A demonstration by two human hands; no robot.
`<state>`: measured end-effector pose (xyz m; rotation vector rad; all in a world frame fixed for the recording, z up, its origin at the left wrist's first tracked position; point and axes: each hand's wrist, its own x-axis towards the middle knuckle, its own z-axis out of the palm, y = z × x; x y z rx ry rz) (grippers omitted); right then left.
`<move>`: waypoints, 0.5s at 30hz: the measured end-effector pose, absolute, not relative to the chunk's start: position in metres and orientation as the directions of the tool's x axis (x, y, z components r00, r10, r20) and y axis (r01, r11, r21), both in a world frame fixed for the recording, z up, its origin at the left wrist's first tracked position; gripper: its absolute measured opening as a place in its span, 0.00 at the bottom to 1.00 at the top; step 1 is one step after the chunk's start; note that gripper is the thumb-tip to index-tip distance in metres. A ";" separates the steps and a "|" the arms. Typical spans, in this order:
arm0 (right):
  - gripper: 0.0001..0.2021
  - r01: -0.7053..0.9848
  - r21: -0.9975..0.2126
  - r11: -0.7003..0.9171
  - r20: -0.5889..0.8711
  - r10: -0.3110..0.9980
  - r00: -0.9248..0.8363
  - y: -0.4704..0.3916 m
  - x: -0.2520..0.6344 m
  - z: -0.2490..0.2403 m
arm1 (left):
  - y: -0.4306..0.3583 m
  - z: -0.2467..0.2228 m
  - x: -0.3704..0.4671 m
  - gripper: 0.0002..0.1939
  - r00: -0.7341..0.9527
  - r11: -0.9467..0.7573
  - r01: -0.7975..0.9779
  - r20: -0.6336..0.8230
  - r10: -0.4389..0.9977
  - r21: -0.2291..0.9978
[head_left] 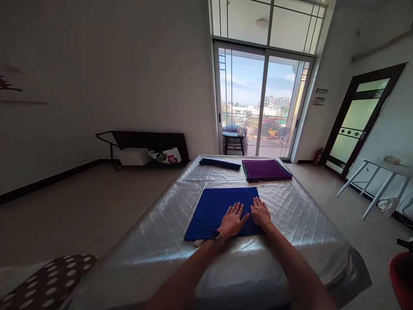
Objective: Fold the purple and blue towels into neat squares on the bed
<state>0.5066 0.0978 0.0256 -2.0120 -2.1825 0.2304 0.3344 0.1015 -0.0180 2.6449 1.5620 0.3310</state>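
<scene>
A blue cloth [213,209], laid out flat as a rectangle, lies on the quilted silver-grey mattress [161,224] in front of me. My left hand [232,220] rests palm down on the cloth, fingers stretched out, with a dark watch on the wrist. Palm down at the cloth's right edge is my right hand [260,211], its fingers straight and holding nothing. A small white tag [198,243] sticks out at the cloth's near edge. Beyond it lie a dark blue folded strip of cloth [220,164] and a stack of folded cloths [266,170] with purple on top.
To the left, a black bench [151,144] holds a white box [134,156] and a printed bag [166,156]. A dotted brown cloth [51,280] is at lower left. A white table [389,165] stands right, near a red object [400,275]. Sliding glass doors [265,103] are behind.
</scene>
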 end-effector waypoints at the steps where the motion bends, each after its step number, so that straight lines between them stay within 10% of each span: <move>1: 0.29 0.970 -0.232 0.072 0.012 0.997 -0.071 0.098 0.506 0.026 | 0.098 -0.017 0.319 0.36 0.410 -0.428 0.892 0.136 0.902 0.149; 15: 0.30 0.966 -0.241 0.099 0.031 0.995 -0.094 0.048 0.496 0.030 | 0.064 -0.027 0.173 0.33 0.184 -0.185 0.983 0.109 0.977 -0.001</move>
